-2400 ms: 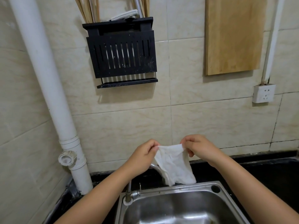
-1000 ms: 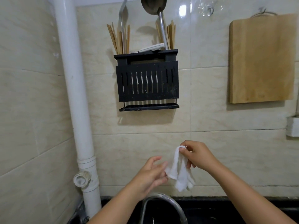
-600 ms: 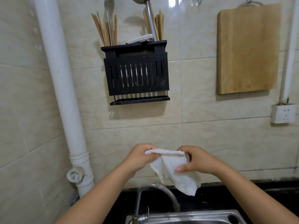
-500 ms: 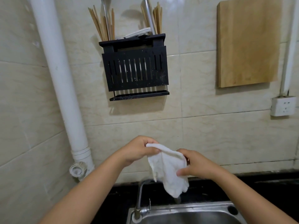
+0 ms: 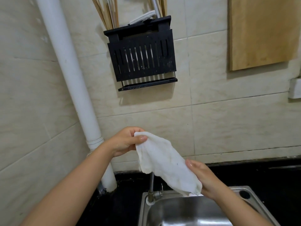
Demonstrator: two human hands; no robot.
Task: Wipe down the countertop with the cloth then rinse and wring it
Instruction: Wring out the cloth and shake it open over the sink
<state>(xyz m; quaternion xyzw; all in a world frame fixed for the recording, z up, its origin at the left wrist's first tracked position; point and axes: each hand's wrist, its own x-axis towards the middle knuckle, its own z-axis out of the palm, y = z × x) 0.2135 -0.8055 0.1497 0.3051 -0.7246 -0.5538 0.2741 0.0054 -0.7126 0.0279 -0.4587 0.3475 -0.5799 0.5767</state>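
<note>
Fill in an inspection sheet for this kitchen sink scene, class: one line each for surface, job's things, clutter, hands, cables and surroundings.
Surface: black countertop around a steel sink; no running water seen.
Job's things: white cloth stretched slantwise above the sink, in front of the tap.
Clutter: nothing seen on the visible countertop.
Hands: left hand pinches the cloth's upper corner; right hand holds its lower end.
Cables: nothing seen; a wall socket sits at the right edge.
Surroundings: tiled wall with a white drainpipe, a black utensil rack holding chopsticks, and a hanging wooden cutting board.
</note>
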